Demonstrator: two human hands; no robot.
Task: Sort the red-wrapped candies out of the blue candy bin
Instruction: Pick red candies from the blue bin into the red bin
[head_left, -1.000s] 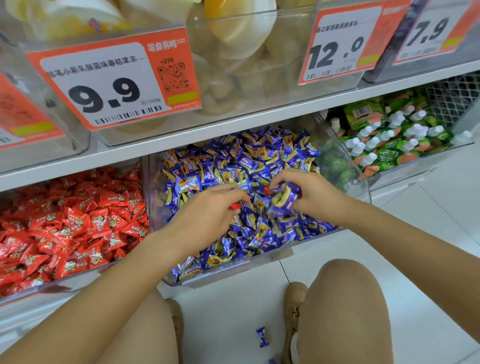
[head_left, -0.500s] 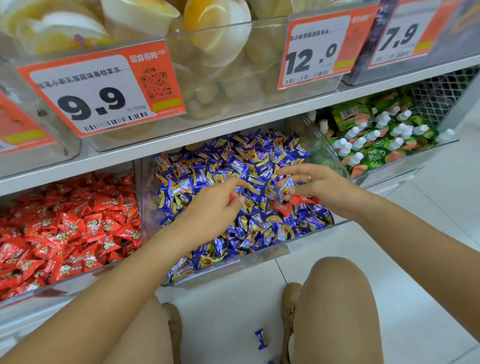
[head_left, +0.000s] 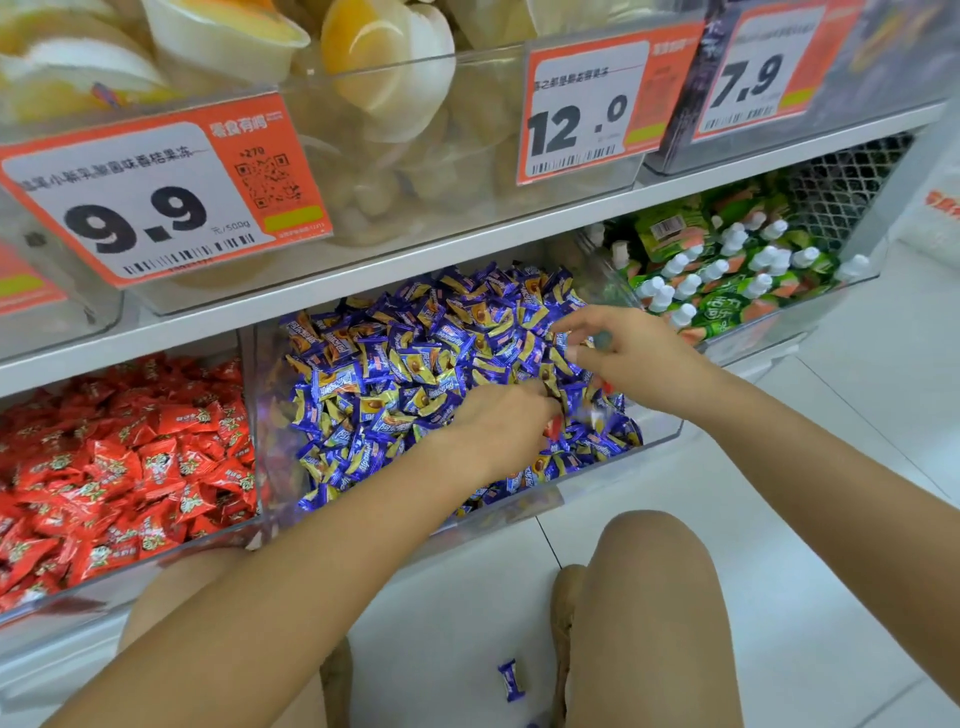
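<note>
The clear bin in the middle of the lower shelf is heaped with blue-and-yellow wrapped candies. My left hand lies palm down on the heap's front right, fingers curled, pinching a red-wrapped candy at its fingertips. My right hand hovers just behind it over the right side of the heap. Its thumb and forefinger reach left, blurred. A sliver of another red wrapper shows under its lower fingers.
A bin of red-wrapped candies sits directly left, and a bin of green pouches with white caps to the right. Jelly-cup bins with price tags overhang above. One blue candy lies on the tiled floor between my knees.
My left hand slid right across the heap toward the right hand, still with red at its fingertips. My right hand let the bunch of blue candies drop and lifted slightly.
</note>
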